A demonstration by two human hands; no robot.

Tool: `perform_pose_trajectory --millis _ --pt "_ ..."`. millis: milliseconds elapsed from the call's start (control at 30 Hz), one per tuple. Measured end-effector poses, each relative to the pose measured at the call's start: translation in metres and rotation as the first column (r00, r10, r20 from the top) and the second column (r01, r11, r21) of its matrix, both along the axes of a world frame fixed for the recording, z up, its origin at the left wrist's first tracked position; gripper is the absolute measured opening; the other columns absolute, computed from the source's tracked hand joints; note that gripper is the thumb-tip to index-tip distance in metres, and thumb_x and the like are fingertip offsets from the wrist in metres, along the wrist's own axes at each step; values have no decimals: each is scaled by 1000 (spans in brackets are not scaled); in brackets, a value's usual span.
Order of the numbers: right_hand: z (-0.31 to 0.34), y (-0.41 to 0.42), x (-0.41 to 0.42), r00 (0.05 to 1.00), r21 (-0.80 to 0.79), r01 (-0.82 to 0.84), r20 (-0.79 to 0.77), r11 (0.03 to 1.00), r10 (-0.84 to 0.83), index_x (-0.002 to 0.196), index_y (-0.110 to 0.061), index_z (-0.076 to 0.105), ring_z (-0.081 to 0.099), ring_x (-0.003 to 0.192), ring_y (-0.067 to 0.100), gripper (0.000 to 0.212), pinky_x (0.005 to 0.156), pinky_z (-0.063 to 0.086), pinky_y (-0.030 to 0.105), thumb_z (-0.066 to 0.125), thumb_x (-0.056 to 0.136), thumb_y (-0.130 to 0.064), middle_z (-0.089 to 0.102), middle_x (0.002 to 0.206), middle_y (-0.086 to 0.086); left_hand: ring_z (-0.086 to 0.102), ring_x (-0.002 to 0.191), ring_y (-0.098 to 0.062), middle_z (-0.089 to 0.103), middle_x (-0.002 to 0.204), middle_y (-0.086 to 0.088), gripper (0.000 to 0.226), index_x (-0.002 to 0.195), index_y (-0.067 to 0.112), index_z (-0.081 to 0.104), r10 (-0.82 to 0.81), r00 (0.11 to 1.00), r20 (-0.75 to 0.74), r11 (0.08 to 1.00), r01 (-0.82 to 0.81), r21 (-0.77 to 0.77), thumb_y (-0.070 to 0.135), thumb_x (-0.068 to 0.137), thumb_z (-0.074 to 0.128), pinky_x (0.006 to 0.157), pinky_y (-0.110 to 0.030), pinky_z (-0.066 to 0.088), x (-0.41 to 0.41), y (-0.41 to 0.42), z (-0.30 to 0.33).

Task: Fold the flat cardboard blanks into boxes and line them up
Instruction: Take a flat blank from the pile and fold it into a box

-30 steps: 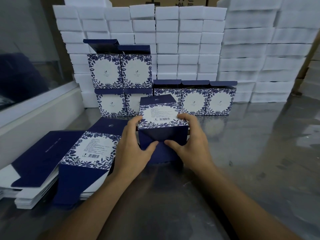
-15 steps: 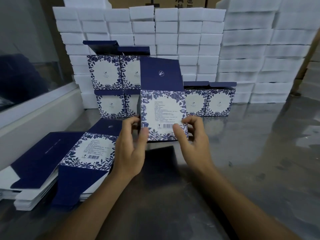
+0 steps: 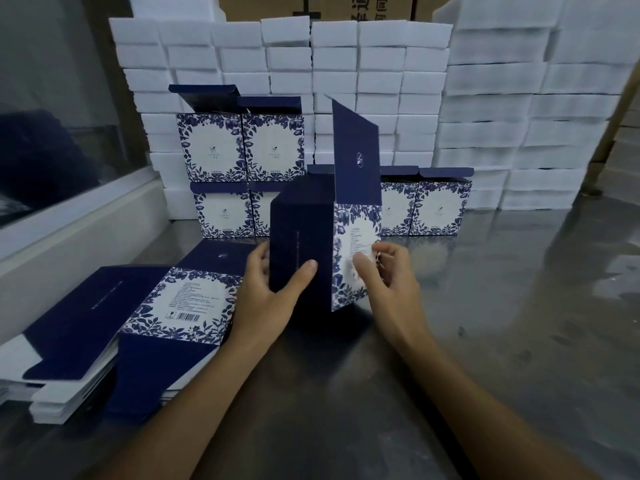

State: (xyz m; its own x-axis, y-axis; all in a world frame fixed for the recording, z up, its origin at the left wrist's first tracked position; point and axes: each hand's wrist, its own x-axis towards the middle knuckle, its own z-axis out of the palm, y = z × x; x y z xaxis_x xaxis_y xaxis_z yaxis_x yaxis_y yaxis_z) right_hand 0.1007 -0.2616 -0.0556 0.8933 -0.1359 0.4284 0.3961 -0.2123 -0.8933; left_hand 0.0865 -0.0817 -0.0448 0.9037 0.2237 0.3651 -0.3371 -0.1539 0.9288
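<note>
I observe a dark navy cardboard box with blue-and-white floral panels (image 3: 304, 244) standing upright on the grey reflective metal surface (image 3: 519, 306), one corner edge turned towards the camera. Its navy lid flap (image 3: 356, 157) stands straight up and bears a small white emblem; I cannot read it. The navy side panel carries a thin vertical line of pale print, too small to read. The floral panel has a white field with lines of small text, also illegible.

My left hand (image 3: 263, 292) grips the navy side of the box, thumb across the near face and fingers (image 3: 260, 252) curled round the far edge. My right hand (image 3: 388, 275) pinches the floral panel, thumb on its front, the fingers curled behind its right edge.

Just left of the box lies a stack of flat navy and floral cardboard blanks (image 3: 145, 306); the top one shows a barcode and a printed text block, unreadable at this size.

Behind it, folded floral boxes (image 3: 440, 206) stand in a row with lids open, and two more (image 3: 242, 147) are set on top at the left. What they hold cannot be seen. Each front shows a small logo in a white square.

Stacked white foam blocks (image 3: 381, 64) fill the background. A brown carton (image 3: 311, 6) above them shows partial black characters.
</note>
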Motion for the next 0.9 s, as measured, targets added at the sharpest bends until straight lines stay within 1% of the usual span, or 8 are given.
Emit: perform_pose_trajectory --millis 67,133,267,467,600,700,833,900 --pt "-1 1 0 997 -26 -63 -41 998 62 126 -51 44 52 111 -17 70 98 43 27 52 69 -91 56 114 -38 60 93 15 62 109 22 61 125 34 48 21 999 36 1000 -21 13 40 74 80 73 -5 48 1 -1 -2" --pt "1 4 0 990 5 -126 -68 992 126 140 -45 41 51 125 -7 85 108 43 34 53 70 -91 54 131 -30 62 94 10 66 105 20 50 119 30 54 26 998 62 999 -28 22 33 77 80 74 -7 49 2 0 -1" --pt "1 6 -1 981 86 -193 -14 978 195 118 -44 62 68 108 7 50 94 56 44 60 81 -77 71 117 -14 65 99 -5 70 103 12 43 100 30 61 -51 997 56 998 48 48 54 68 77 77 -23 55 -3 1 3" --pt "1 -1 3 992 149 -117 -22 982 121 112 -32 67 68 109 14 44 96 53 48 47 91 -66 73 114 -7 54 97 -41 54 96 -23 56 85 9 49 -219 975 20 973 217 74 53 63 77 87 -54 46 -6 4 8" --pt "1 -3 7 1000 165 -2 -29 986 7 101 -27 63 67 92 1 24 79 55 27 52 100 -49 72 99 -10 52 92 -11 52 100 2 54 80 18 49 -80 997 22 956 70 285 47 58 88 79 -27 43 -4 4 4" --pt "4 -2 7 992 191 127 -48 973 -120 92 -24 58 64 85 4 22 77 52 24 56 99 -45 65 90 -12 45 96 8 44 109 4 57 80 22 44 22 982 190 908 -99 408 43 54 91 76 -7 35 -6 1 4" --pt "12 -5 3 978 208 201 -93 957 -185 76 -3 45 45 66 14 56 68 45 40 50 99 -53 46 69 1 34 133 -6 38 134 1 64 86 21 43 19 948 316 845 -185 502 52 49 85 97 -17 32 -9 2 6" --pt "15 -6 2 982 229 172 -113 958 -149 68 -5 41 38 57 13 56 62 36 38 49 102 -49 40 61 2 30 139 -14 34 142 -3 65 88 21 43 -20 927 374 808 -206 553 51 50 85 102 -11 28 -11 1 6"
